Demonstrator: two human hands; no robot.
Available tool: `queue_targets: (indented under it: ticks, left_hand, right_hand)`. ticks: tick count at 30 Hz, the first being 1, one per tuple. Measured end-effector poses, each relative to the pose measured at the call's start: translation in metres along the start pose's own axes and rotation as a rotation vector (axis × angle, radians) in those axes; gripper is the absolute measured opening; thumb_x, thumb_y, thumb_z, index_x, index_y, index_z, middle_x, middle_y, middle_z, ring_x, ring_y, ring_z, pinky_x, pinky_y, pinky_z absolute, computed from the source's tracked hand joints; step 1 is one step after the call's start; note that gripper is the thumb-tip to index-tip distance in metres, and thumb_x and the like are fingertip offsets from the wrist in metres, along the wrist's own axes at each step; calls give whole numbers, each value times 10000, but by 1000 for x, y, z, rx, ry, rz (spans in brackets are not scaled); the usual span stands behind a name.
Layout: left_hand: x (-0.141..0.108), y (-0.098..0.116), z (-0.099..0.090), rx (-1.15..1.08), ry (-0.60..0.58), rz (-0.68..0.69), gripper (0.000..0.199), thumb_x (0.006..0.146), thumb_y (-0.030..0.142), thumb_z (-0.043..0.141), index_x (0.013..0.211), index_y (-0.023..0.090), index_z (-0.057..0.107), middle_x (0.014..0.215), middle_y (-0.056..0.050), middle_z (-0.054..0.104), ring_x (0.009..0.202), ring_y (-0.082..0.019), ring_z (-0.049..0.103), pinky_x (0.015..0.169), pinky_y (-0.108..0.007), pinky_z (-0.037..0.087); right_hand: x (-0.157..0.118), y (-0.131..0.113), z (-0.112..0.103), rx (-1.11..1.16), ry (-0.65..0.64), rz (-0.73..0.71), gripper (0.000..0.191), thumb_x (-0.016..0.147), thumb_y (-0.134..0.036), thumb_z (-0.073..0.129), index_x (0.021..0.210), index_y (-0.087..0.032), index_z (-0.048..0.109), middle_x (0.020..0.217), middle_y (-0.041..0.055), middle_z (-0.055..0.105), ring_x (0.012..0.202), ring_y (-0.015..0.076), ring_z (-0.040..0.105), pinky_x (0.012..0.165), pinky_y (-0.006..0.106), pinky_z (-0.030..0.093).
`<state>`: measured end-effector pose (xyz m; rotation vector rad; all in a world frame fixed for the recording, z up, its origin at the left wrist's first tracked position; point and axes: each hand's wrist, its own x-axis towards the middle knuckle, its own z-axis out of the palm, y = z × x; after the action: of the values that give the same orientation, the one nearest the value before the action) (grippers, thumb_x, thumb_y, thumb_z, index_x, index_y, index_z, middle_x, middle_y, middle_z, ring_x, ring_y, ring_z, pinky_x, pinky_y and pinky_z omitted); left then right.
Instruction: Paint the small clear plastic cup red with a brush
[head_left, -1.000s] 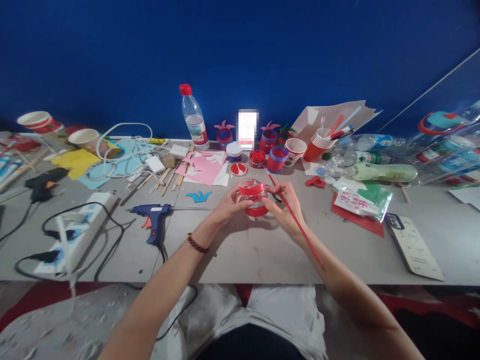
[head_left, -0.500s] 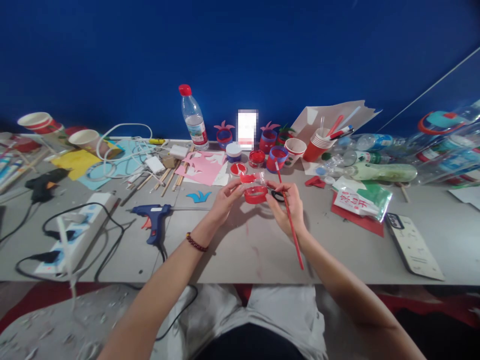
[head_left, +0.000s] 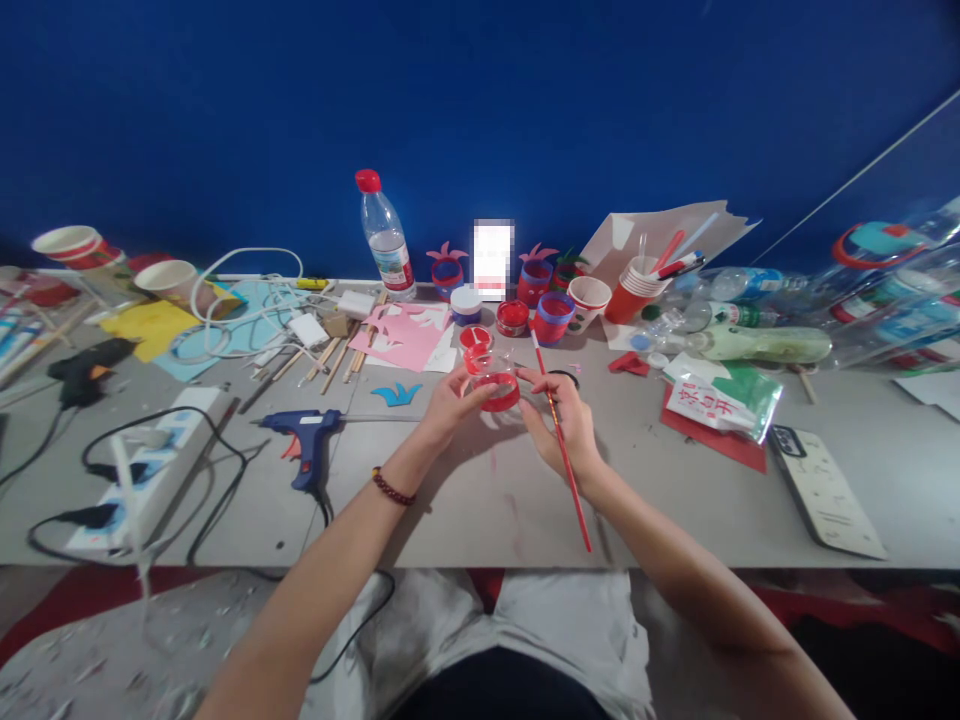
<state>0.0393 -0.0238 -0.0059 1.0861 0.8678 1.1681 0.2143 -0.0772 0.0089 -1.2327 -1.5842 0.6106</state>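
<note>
Between my hands, above the table, is a clear plastic bottle piece (head_left: pixel 498 392) with a band of red paint round it. My left hand (head_left: pixel 453 404) is closed on its left side. The fingers of my right hand (head_left: pixel 564 418) grip a red paintbrush (head_left: pixel 573 479), bristles pointing away from me and handle slanting down toward me; their tips are at the piece's right side. Just beyond lie a red-smeared lid (head_left: pixel 475 338) and an open jar of red paint (head_left: pixel 513 317). A black ring-shaped thing (head_left: pixel 565 379), perhaps scissor handles, lies partly hidden behind my right hand.
Left stand a blue glue gun (head_left: pixel 304 440), a power strip (head_left: pixel 154 470) with cords, and a blue paper cutout (head_left: pixel 397 394). Painted cups (head_left: pixel 554 318) and a water bottle (head_left: pixel 387 245) stand at the back. Plastic bottles (head_left: pixel 765 343) and a phone (head_left: pixel 827 490) lie right.
The bottle piece has turned and shifted slightly left in my hands. My right hand and the paintbrush have moved a little left too.
</note>
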Motion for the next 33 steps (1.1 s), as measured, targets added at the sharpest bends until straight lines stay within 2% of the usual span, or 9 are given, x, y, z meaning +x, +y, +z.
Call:
queue_targets:
  ticks: [6,9,12,16,20,22,24,27,33]
  left_hand:
    - [2,-3,0,-47,35,-50,489,608,546,890,920,189,770,956,-83,781,946,-272,718,923,-421,537]
    - [2,-6,-2,-62,4,-63,460,669,560,851,919,182,773,939,-87,783,932,-269,724,907,-416,543]
    - [2,-9,-5,-47,-28,-69,442,736,566,799,941,175,769,965,-94,782,925,-257,722,880,-400,548]
    - [2,-10,-8,19,22,-68,435,728,584,795,873,176,750,918,-88,777,865,-238,720,833,-374,552]
    - [4,-8,-8,2,3,-71,506,693,558,832,1020,183,739,990,-90,778,917,-255,732,858,-390,559]
    - [5,-6,-7,-4,18,-77,547,674,553,846,1062,184,735,1009,-92,775,934,-261,729,876,-400,555]
    - [6,-3,-5,32,82,-75,512,676,566,838,1007,184,751,987,-88,773,939,-257,717,891,-403,541]
    - [7,-2,-1,95,167,-72,450,704,593,803,898,189,766,962,-85,766,940,-251,692,898,-407,519]
    - [6,-2,12,69,81,-92,396,722,581,806,825,201,762,877,-86,755,837,-246,677,837,-421,526]
  right_hand:
    - [5,-3,-5,13,37,-81,95,920,-299,573,973,-288,495,1191,72,763,1115,248,724,920,432,565]
    - [13,-9,-16,39,114,-114,37,969,-309,523,992,-283,513,1147,76,769,1033,226,742,899,419,571]
    - [25,-20,-33,82,151,-134,100,988,-362,540,1037,-280,510,1179,77,747,1092,220,716,957,437,558]
    - [52,-33,-56,91,66,-145,220,999,-458,530,1109,-268,551,1184,78,732,1106,227,704,988,461,559]
    - [92,-37,-68,-12,22,-157,320,1008,-539,467,1086,-285,646,1110,57,749,1028,225,725,920,433,599]
    - [112,-34,-69,-38,10,-175,334,1012,-523,463,1088,-279,678,1054,44,757,963,206,731,874,406,613]
    - [131,-28,-68,-59,18,-207,325,1001,-500,497,1069,-262,707,990,40,762,912,200,733,833,388,619]
    - [152,-16,-63,-142,50,-231,274,973,-440,559,989,-228,733,961,52,767,909,215,736,865,401,612]
    - [170,7,-47,-212,110,-141,145,966,-315,550,960,-220,659,863,39,752,813,203,740,795,371,591]
